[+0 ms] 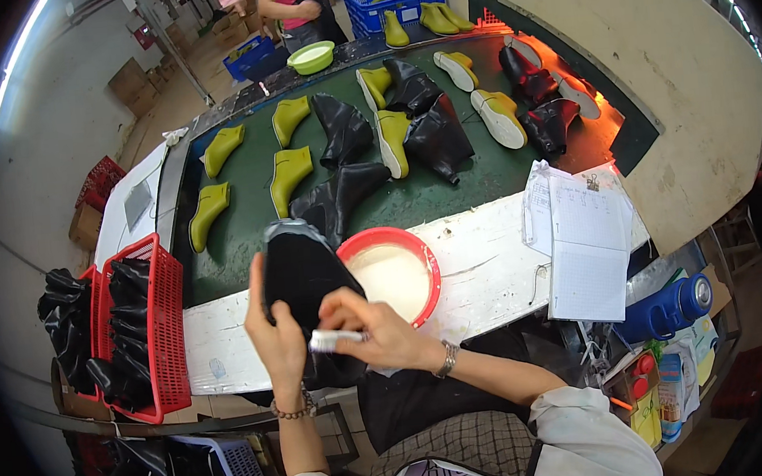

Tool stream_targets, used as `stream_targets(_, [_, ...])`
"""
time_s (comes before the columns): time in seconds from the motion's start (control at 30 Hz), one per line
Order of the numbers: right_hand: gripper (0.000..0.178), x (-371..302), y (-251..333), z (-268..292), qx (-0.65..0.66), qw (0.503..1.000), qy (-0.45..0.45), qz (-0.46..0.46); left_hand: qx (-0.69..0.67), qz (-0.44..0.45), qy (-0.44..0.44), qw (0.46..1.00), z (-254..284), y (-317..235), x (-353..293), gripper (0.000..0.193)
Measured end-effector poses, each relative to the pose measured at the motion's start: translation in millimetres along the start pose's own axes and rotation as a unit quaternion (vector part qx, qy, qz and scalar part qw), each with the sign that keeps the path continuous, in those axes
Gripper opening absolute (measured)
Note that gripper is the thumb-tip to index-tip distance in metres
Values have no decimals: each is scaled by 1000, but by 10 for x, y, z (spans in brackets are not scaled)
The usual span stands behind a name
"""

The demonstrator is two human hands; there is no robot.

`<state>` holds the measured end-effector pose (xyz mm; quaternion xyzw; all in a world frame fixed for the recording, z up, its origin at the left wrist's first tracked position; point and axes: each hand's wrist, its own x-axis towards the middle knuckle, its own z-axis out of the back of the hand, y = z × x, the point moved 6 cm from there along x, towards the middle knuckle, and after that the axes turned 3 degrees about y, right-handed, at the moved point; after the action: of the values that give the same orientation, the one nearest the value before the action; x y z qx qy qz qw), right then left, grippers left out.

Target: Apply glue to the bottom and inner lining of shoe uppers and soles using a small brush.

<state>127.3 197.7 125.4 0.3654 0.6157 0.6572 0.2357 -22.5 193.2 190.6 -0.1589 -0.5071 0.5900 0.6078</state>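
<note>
Black and soft-looking, the boot upper [302,284] stands nearly upright over the near edge of the white table [482,275], its long axis running from the person's lap up toward the green conveyor belt [245,222], with its grey-rimmed top end pointing away from the person. The left hand [274,331] holds it from the left side, palm toward the upper, thumb pointing up along its edge and fingers wrapped behind it, forearm rising from below with a bead bracelet at the wrist. The right hand [379,328] comes in from the right, wrist bent, fingers pressed together and pinching a small white brush [335,338] that lies level against the upper's lower part. Just behind sits a red bowl [431,270] of pale glue.
</note>
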Motion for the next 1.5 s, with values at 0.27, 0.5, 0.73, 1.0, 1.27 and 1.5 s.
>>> stream_targets(0.27, [35, -192, 101, -178, -320, 942, 7, 99, -102, 137, -6, 985, 138, 301, 56, 60])
stream_targets(0.5, [22, -168, 475, 66, -294, 932, 11, 212, -96, 15, 285, 954, -23, 307, -247, 139])
stream_targets(0.73, [20, -158, 505, 89, -253, 951, 26, 179, -21, -23, 115, 993, -102, 283, -643, 144])
stream_targets(1.0, [22, -385, 375, 1171, -518, 840, -160, -13, 38, -45, 72, 996, 177, 470, -752, 127])
stream_targets(1.27, [6, -289, -116, 1133, -694, 716, -61, 44, 77, -88, 135, 984, 77, 373, -729, 107])
stream_targets(1.5, [11, -335, 333, 1261, -455, 875, -154, 58, 155, -136, 166, 964, 128, 166, -660, 107])
